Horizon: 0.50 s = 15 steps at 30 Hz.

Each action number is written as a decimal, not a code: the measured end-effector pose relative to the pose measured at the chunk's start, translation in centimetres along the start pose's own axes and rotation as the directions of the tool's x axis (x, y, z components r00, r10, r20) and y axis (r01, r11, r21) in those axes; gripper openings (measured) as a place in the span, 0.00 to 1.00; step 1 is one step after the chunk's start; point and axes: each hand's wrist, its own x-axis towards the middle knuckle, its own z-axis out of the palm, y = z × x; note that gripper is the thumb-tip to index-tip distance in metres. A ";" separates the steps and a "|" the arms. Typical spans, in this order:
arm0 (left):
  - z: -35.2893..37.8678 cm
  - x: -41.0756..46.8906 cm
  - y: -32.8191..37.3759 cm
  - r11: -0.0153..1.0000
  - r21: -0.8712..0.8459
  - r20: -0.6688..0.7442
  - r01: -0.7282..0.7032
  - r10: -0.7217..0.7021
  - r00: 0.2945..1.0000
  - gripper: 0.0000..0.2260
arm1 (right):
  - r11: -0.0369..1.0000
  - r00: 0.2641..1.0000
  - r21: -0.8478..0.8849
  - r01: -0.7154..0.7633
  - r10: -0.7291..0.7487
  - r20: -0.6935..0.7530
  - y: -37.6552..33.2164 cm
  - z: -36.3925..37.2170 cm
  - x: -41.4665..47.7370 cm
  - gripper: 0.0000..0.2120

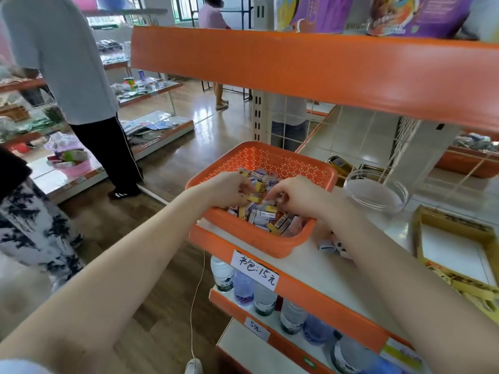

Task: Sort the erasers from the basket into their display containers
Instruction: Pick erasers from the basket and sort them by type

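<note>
Orange basket (259, 242) is packed with erasers (263, 215). A few yellow ones are clutched in the left hand (229, 188); whether anything's pinched by the right hand (295, 194) can't be told. One kind should be gathered per handful, tbh.

a shop: orange shelves (310, 68), handwritten price tag (255, 269), stocked bottles (243, 287)

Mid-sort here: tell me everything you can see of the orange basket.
The orange basket looks like plastic, squarish, with rounded corners, a rolled rim and walls perforated in a small pattern. It sits upright on the white shelf, at its left front corner. Small boxed erasers fill its bottom. The left hand and right hand reach inside, fingers curled among them.
</note>
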 end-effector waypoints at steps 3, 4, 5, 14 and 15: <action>-0.4 0.4 -0.4 1.000 0.014 0.165 -0.006 0.003 0.986 0.15 | 1.000 0.995 -0.029 -0.002 0.005 0.099 0.3 0.8 1.1 0.18; -0.6 0.4 -0.5 1.000 0.024 0.203 -0.015 0.010 0.979 0.13 | 0.999 0.994 -0.031 -0.005 0.009 0.111 0.4 1.0 1.3 0.18; -1.0 0.4 -0.5 0.999 0.040 0.244 -0.028 0.017 0.969 0.12 | 0.999 0.993 -0.037 -0.011 0.015 0.119 0.5 1.1 1.5 0.18; -1.7 0.4 -0.2 0.995 0.086 0.334 -0.042 0.011 0.942 0.09 | 0.995 0.976 -0.098 -0.016 0.036 0.214 0.9 1.7 3.4 0.12; -1.6 0.3 -0.3 0.996 0.072 0.328 -0.043 0.017 0.945 0.08 | 0.996 0.977 -0.090 -0.016 0.034 0.211 1.0 1.7 3.4 0.10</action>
